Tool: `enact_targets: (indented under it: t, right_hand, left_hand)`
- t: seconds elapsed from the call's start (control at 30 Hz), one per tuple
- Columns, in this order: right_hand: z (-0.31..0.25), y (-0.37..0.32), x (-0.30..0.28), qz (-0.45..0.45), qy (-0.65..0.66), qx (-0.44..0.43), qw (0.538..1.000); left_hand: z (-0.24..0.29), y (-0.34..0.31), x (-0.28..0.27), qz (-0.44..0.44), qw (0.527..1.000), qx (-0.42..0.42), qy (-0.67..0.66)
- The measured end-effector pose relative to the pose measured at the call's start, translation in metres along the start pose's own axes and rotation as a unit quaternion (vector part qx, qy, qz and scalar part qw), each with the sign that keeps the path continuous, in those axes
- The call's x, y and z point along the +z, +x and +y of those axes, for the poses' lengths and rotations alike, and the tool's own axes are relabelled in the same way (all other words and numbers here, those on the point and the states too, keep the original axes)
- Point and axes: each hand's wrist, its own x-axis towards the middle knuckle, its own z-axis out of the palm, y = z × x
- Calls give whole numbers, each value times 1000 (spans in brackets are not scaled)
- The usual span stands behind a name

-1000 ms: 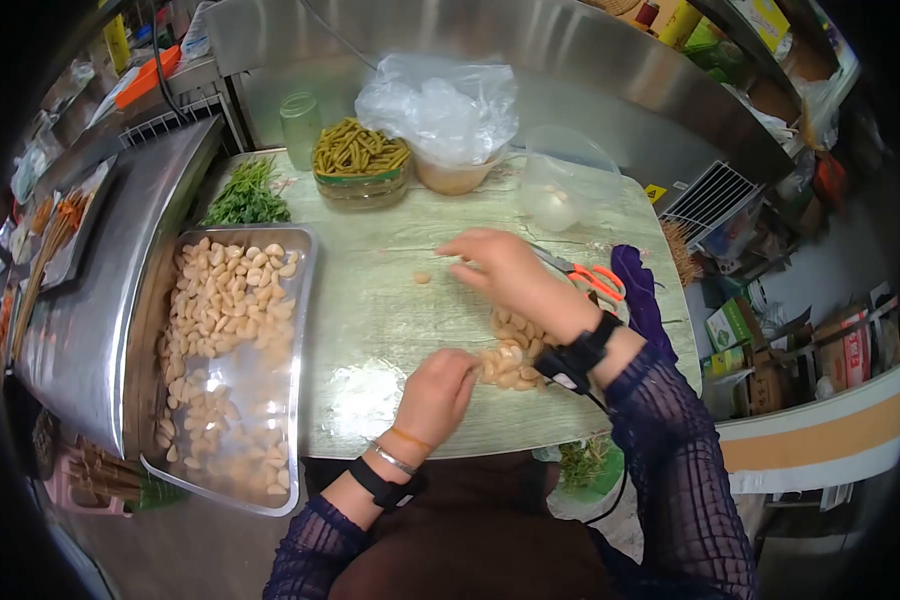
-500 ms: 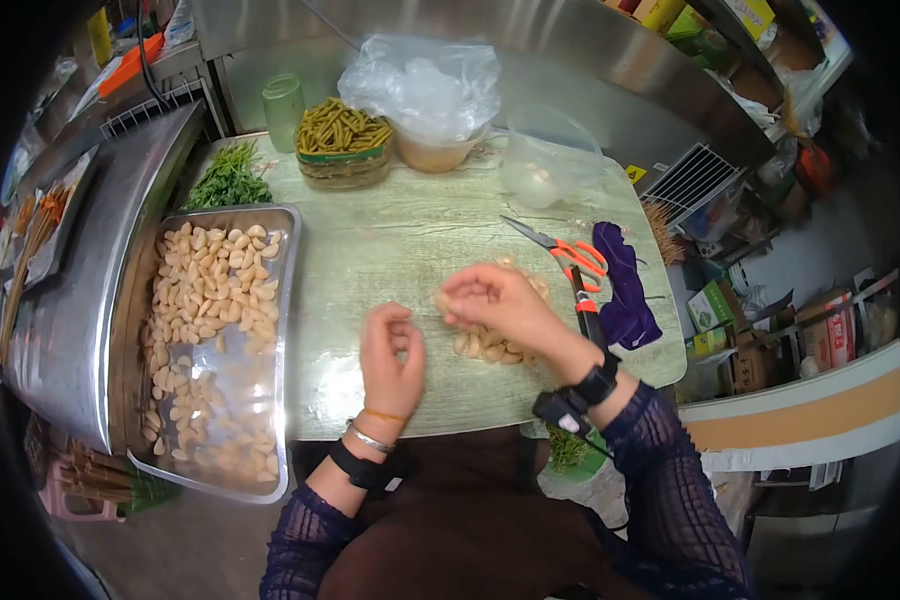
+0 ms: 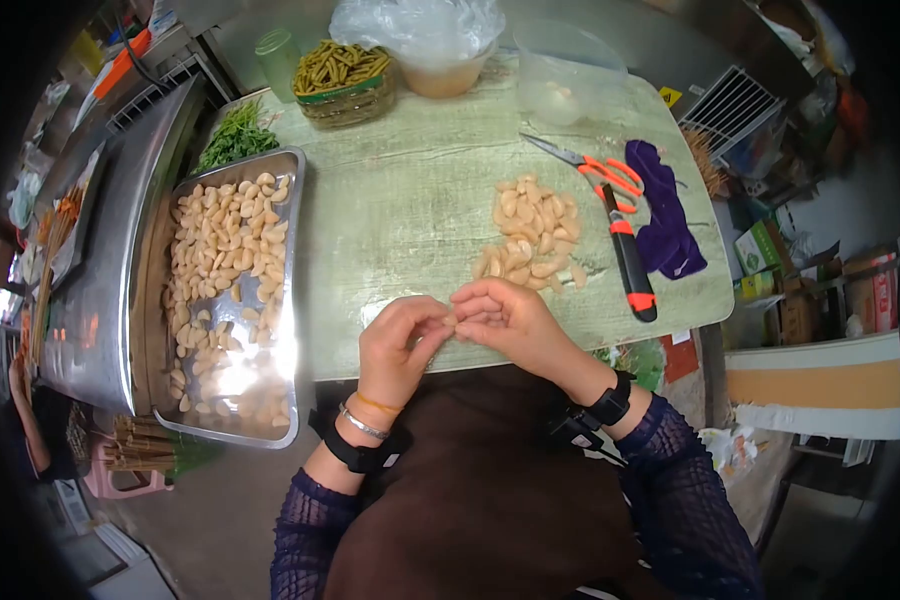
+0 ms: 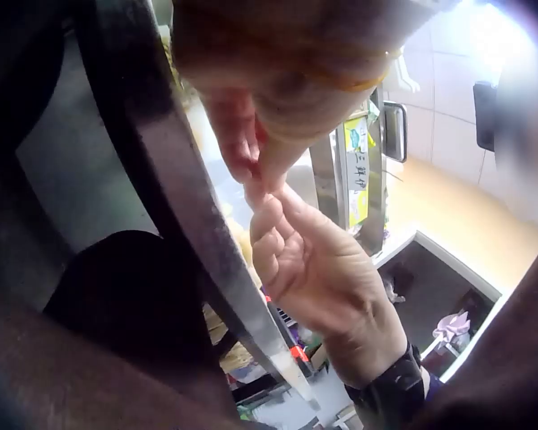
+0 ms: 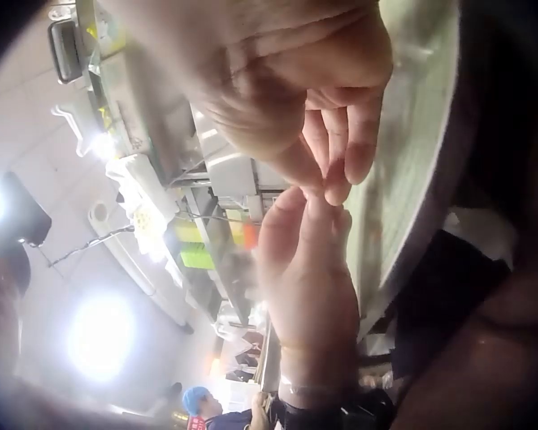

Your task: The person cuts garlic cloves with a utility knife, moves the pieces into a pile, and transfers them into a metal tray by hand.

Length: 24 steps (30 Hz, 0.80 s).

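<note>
Left hand (image 3: pixel 398 343) and right hand (image 3: pixel 515 325) pinch what looks like a garlic clove (image 3: pixel 450 321) on the near side of the clove pile (image 3: pixel 533 230); so slight a grip could let it slip.

The garlic cloves (image 3: pixel 538 222) look smooth; the metal tray (image 3: pixel 297 230), glossy; the plastic bag (image 3: pixel 420 24), crinkled; the purple cloth (image 3: pixel 665 222), matt.

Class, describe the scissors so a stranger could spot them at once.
Find the right half of the pale green table. Beside the purple cloth, past the heap of pale cloves, lie the scissors. Unlike the black-and-orange knife beside them, they have two orange looped handles.
</note>
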Motion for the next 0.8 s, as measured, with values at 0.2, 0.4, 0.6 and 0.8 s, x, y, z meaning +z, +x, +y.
enact_targets:
  t: [0.2, 0.4, 0.6, 0.8]
  right_hand:
    - [6, -8, 12, 52, -143, -95, 984]
    - [-4, -18, -1, 134, -290, -176, 931]
    - [-11, -50, -101, 319, -543, -204, 749]
    - [-6, -65, -135, 340, -657, -99, 665]
  left_hand:
    - [-6, -8, 3, 10, 999, -31, -35]
    - [-10, -7, -6, -11, 990, -79, -116]
    - [-8, -6, -17, -13, 911, -225, -346]
    - [-1, 5, -17, -32, 991, 42, 120]
